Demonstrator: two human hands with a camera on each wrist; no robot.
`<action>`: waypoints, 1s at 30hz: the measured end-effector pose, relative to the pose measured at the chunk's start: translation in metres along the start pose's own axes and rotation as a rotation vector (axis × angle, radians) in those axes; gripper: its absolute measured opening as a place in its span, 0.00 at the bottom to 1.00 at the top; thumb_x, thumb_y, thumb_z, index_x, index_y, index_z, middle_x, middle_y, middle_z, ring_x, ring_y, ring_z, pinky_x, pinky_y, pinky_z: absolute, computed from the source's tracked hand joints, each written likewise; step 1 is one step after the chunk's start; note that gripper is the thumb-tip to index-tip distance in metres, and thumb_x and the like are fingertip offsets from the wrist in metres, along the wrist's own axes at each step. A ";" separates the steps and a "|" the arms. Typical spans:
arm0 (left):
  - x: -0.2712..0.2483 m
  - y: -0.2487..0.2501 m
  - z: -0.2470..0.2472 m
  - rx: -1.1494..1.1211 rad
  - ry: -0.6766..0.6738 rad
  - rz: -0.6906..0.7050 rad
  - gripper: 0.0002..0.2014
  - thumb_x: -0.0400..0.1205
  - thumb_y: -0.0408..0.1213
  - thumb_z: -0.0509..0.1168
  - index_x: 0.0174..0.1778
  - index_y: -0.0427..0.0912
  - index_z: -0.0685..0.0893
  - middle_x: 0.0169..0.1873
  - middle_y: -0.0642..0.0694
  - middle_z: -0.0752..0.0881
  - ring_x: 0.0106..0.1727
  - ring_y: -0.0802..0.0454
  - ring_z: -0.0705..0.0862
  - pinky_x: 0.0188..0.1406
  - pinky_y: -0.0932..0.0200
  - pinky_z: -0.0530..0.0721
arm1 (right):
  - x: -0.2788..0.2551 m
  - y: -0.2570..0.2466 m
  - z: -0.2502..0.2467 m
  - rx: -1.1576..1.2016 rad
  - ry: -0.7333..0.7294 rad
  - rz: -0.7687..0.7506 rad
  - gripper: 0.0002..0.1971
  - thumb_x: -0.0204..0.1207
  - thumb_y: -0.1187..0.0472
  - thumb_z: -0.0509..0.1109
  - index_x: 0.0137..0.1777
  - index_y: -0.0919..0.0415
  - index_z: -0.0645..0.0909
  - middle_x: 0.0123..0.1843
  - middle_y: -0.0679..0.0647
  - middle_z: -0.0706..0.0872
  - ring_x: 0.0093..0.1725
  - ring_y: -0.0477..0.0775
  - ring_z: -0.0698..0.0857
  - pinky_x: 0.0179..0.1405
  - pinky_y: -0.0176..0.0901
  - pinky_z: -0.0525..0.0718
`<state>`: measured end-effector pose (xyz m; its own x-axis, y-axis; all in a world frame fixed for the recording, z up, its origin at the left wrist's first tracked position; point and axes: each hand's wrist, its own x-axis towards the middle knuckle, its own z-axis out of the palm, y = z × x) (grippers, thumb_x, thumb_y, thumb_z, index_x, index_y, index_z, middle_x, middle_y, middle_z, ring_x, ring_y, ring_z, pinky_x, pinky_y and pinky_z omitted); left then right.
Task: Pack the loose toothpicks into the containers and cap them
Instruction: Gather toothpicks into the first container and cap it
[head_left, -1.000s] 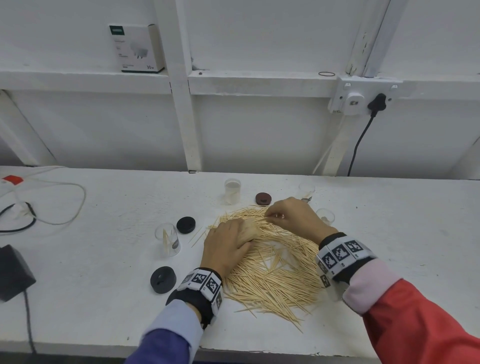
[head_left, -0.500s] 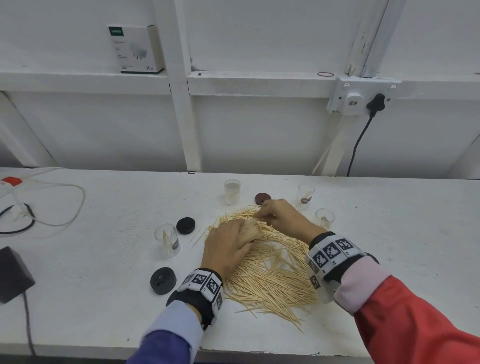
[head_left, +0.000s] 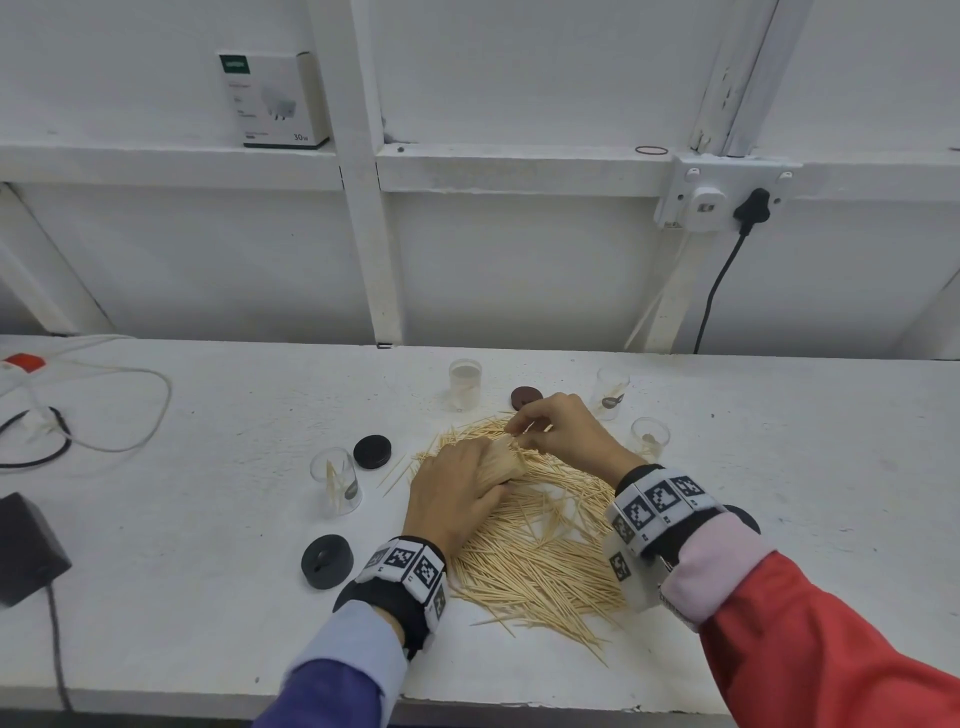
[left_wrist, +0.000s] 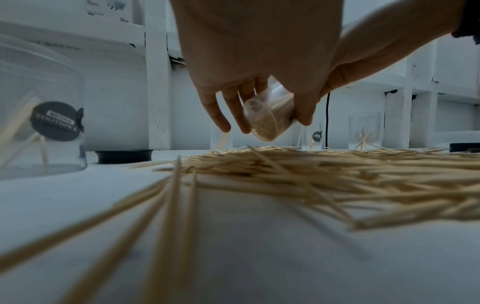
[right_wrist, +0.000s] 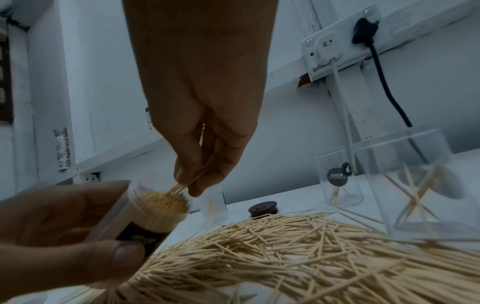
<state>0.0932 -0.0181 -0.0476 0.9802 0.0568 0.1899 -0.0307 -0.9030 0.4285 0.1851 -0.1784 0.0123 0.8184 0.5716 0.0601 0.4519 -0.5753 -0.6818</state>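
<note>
Task well short of done: one clear container (right_wrist: 158, 207), tilted in my left hand (head_left: 457, 493), is nearly full; a large pile of loose toothpicks (head_left: 540, 551) covers the tabletop (head_left: 208, 597). Four other containers, e.g. (head_left: 336, 480), stand almost empty, and the caps (head_left: 327, 561) lie off. My left grip is clamped round the container; my right hand (head_left: 566, 431), fingers pinched together on a few toothpicks (right_wrist: 179, 187), feeds them into its mouth.
</note>
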 end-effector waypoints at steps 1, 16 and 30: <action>0.000 0.000 0.000 0.000 0.004 0.000 0.29 0.80 0.59 0.64 0.74 0.50 0.70 0.65 0.52 0.79 0.65 0.52 0.77 0.62 0.54 0.74 | 0.000 0.001 -0.001 0.013 -0.009 0.017 0.12 0.73 0.74 0.74 0.52 0.61 0.90 0.44 0.47 0.88 0.40 0.38 0.84 0.37 0.24 0.80; 0.001 0.000 0.001 -0.020 -0.003 0.044 0.29 0.80 0.61 0.63 0.73 0.50 0.71 0.63 0.53 0.80 0.63 0.54 0.77 0.60 0.56 0.74 | 0.001 0.007 0.008 0.091 0.114 -0.015 0.05 0.69 0.71 0.79 0.43 0.64 0.90 0.39 0.53 0.90 0.39 0.51 0.89 0.43 0.41 0.89; 0.001 -0.001 0.001 0.007 0.012 0.028 0.27 0.79 0.60 0.64 0.71 0.51 0.71 0.61 0.53 0.80 0.60 0.53 0.78 0.56 0.56 0.75 | -0.005 0.011 0.011 0.277 0.078 0.077 0.06 0.72 0.75 0.76 0.45 0.66 0.89 0.41 0.60 0.91 0.37 0.51 0.90 0.37 0.37 0.88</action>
<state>0.0946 -0.0177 -0.0487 0.9765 0.0364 0.2125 -0.0569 -0.9073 0.4166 0.1817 -0.1813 -0.0031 0.8760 0.4798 0.0489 0.2820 -0.4275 -0.8589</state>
